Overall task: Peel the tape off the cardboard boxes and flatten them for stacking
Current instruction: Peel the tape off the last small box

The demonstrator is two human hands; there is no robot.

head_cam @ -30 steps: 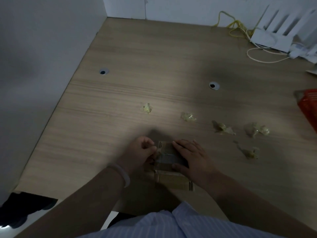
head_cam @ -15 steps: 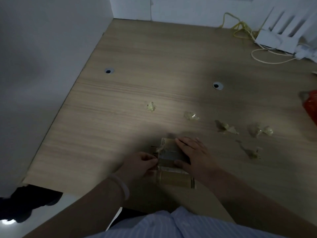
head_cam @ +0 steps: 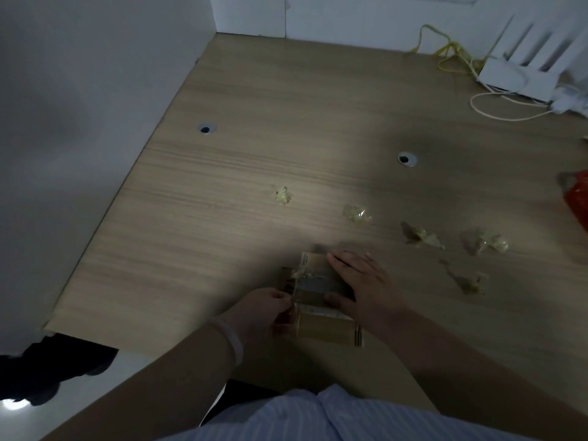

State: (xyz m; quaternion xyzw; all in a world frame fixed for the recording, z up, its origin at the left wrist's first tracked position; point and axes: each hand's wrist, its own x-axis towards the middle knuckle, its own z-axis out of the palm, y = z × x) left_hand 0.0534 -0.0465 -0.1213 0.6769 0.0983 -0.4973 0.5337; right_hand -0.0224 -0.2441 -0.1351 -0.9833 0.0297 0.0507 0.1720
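A small brown cardboard box (head_cam: 321, 326) lies flat on the wooden table (head_cam: 254, 173), close to the near edge. A strip of clear tape (head_cam: 310, 281) runs across its top, partly lifted and crumpled at the far left corner. My right hand (head_cam: 366, 286) lies flat on the box, fingers spread, pressing it down. My left hand (head_cam: 264, 308) sits at the box's left edge, with its fingertips pinched on the end of the tape. The light is dim.
Several crumpled balls of peeled tape (head_cam: 356, 214) lie scattered beyond and right of the box. A red object (head_cam: 579, 198) sits at the right edge. A white router (head_cam: 525, 68) with yellow and white cables stands far right. Two cable holes (head_cam: 407, 159) pierce the table; a wall runs along the left.
My left hand has drawn back toward me along the box's left edge, pulling tape with it. More of the box's top shows. My right hand stays pressed on the box.
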